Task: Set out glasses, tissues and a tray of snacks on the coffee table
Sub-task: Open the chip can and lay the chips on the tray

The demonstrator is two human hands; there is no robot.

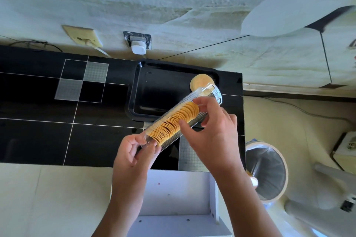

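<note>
Grip: both my hands held a clear cracker sleeve [174, 121] at frame centre; left hand [133, 152] pinched its lower end, right hand [213, 132] clasped the middle
Tray: black tray [152, 90] lay behind, one cracker [200, 81] at its right edge
Surface: black tiled counter [38, 111]

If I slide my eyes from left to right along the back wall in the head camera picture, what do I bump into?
Beige wall plate → white plug in the socket → black tray → round white tabletop.
</note>
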